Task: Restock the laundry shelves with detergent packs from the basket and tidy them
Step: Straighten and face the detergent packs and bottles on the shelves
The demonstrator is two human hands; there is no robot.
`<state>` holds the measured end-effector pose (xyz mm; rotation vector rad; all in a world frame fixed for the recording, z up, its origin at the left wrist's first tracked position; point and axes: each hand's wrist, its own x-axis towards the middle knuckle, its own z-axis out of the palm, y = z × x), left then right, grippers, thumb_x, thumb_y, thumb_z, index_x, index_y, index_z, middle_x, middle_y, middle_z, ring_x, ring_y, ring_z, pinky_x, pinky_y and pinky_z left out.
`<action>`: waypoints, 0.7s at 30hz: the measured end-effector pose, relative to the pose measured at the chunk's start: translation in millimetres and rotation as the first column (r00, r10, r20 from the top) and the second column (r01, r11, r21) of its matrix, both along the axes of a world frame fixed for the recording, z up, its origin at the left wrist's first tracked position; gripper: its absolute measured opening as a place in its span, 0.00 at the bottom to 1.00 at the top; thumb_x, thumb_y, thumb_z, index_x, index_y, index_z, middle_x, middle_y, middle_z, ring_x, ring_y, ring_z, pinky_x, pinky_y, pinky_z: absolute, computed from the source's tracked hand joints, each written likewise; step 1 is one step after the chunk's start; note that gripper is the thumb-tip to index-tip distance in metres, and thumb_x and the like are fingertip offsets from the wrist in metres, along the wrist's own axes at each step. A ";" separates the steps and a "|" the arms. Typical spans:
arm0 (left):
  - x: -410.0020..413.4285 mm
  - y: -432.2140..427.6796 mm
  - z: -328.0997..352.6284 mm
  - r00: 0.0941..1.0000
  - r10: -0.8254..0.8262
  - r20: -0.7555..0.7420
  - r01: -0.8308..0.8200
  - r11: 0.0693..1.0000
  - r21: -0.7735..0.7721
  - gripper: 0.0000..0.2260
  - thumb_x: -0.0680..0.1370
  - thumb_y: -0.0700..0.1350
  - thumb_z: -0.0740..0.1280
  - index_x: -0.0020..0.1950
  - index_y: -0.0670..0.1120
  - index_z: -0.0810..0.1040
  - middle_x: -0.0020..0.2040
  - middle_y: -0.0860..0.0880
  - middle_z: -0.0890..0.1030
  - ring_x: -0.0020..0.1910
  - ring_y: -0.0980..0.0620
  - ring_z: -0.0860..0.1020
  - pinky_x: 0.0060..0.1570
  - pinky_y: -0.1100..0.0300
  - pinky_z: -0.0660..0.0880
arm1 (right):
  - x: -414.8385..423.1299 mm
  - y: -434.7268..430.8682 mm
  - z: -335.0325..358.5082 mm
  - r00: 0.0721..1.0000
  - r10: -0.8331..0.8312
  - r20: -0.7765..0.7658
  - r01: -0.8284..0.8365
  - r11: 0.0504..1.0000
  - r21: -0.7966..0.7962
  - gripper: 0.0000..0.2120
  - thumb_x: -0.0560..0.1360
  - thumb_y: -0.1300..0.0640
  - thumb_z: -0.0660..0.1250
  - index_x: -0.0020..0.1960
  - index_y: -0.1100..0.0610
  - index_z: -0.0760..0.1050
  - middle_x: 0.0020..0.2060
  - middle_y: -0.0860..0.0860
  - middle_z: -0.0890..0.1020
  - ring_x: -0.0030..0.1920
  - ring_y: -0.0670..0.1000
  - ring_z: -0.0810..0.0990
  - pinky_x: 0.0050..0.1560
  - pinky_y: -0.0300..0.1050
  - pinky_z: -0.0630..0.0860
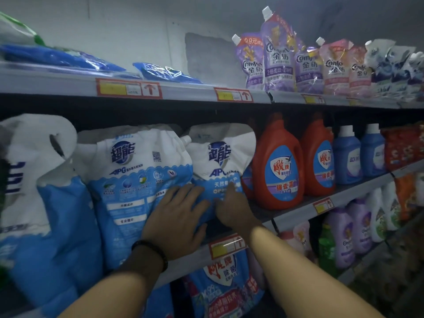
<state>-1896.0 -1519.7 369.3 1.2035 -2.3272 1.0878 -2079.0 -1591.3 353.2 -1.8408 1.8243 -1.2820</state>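
Observation:
Three big white-and-blue detergent packs stand in a row on the middle shelf [296,215]. My left hand [176,216] lies flat, fingers spread, across the lower part of the middle pack [137,180] and the right pack [220,161]. My right hand [231,205] presses on the right pack's lower right corner with the fingers extended. The left pack [39,193] leans at the frame's left edge. Neither hand grips anything. The basket is out of sight.
Two orange jugs [277,166] and blue bottles [347,157] stand right of the packs. The top shelf holds flat blue packs [165,72] and purple and pink spouted pouches [277,56]. Lower shelves hold more pouches and purple bottles [341,239].

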 end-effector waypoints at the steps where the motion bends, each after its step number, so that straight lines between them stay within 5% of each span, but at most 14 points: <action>1: 0.6 2.4 0.8 0.999 -0.018 -0.039 0.018 1.000 -0.003 0.20 0.77 0.57 0.64 0.66 0.50 0.78 0.70 0.44 0.76 0.69 0.40 0.74 0.70 0.41 0.68 | 2.6 11.8 4.2 0.997 0.006 0.080 -0.002 0.999 -0.045 0.28 0.82 0.50 0.67 0.75 0.64 0.65 0.66 0.62 0.80 0.63 0.62 0.80 0.60 0.49 0.76; 4: 1.8 15.4 1.2 0.973 -0.117 -0.201 0.117 0.993 -0.013 0.17 0.74 0.48 0.67 0.63 0.50 0.77 0.66 0.46 0.76 0.66 0.42 0.74 0.67 0.44 0.70 | 3.2 40.6 14.3 0.963 0.145 0.226 -0.136 0.989 -0.058 0.19 0.83 0.51 0.67 0.70 0.59 0.72 0.62 0.55 0.80 0.59 0.54 0.80 0.56 0.44 0.74; 10: 5.9 68.7 -31.1 0.829 0.024 -0.559 0.000 0.999 0.043 0.30 0.67 0.44 0.72 0.70 0.47 0.74 0.73 0.41 0.69 0.74 0.37 0.67 0.72 0.43 0.68 | 22.6 78.1 16.8 0.853 0.357 0.380 -0.389 0.921 0.008 0.30 0.77 0.42 0.73 0.75 0.53 0.72 0.66 0.49 0.78 0.66 0.51 0.79 0.61 0.44 0.75; 13: 7.5 93.6 -44.3 0.738 0.132 -0.662 -0.070 0.990 0.120 0.37 0.67 0.47 0.73 0.76 0.49 0.66 0.79 0.43 0.60 0.79 0.40 0.59 0.76 0.41 0.64 | 44.4 84.2 13.2 0.777 0.412 0.476 -0.492 0.869 0.050 0.36 0.65 0.35 0.79 0.68 0.50 0.78 0.62 0.46 0.85 0.59 0.50 0.85 0.63 0.54 0.82; 17: 8.3 111.5 -43.7 0.513 0.254 -0.820 -0.025 0.959 0.281 0.44 0.73 0.51 0.72 0.82 0.52 0.49 0.82 0.48 0.43 0.82 0.44 0.45 0.82 0.47 0.53 | 59.5 81.9 16.1 0.750 0.403 0.524 -0.505 0.861 0.061 0.28 0.64 0.48 0.85 0.62 0.53 0.83 0.53 0.49 0.89 0.53 0.52 0.88 0.59 0.59 0.84; 21: 12.2 118.0 -39.7 0.339 0.272 -0.901 0.086 0.944 0.317 0.49 0.69 0.50 0.71 0.82 0.55 0.45 0.81 0.54 0.36 0.81 0.47 0.41 0.81 0.52 0.52 | 62.1 85.9 17.4 0.793 0.379 0.477 -0.494 0.858 0.141 0.29 0.59 0.52 0.88 0.57 0.55 0.85 0.50 0.48 0.90 0.52 0.52 0.89 0.58 0.56 0.85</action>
